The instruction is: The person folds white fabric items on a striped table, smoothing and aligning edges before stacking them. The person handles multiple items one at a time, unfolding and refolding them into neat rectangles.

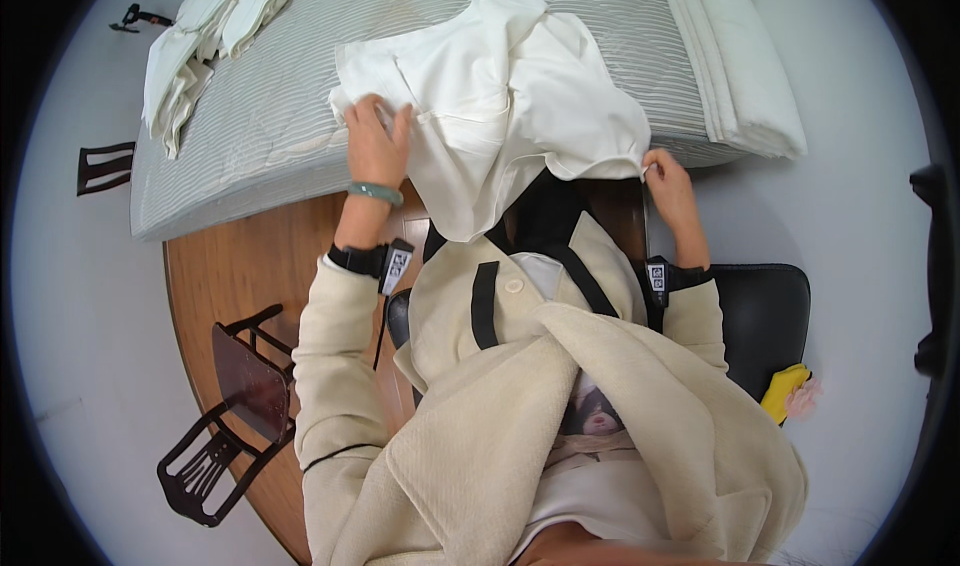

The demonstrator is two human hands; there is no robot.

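Note:
A loose white garment [470,86] lies rumpled over the near edge of the striped mattress [270,106], with its lower part hanging down in front of my lap. At its left edge, my left hand [378,141] has its fingers curled on the fabric, thumb a little apart from them. My right hand [672,191] pinches the garment's lower right corner between thumb and fingers. Between the two hands the cloth sags in folds, so its exact cut cannot be made out. Each wrist wears a black strap with a small tag; a green bangle circles the left one.
Several white cloths [215,21] are heaped at the mattress's far left. A folded white stack [735,66] hangs over its right edge. A dark wooden chair [250,381] stands left on the wood floor; a black seat [765,316] with a yellow item [784,394] is at my right.

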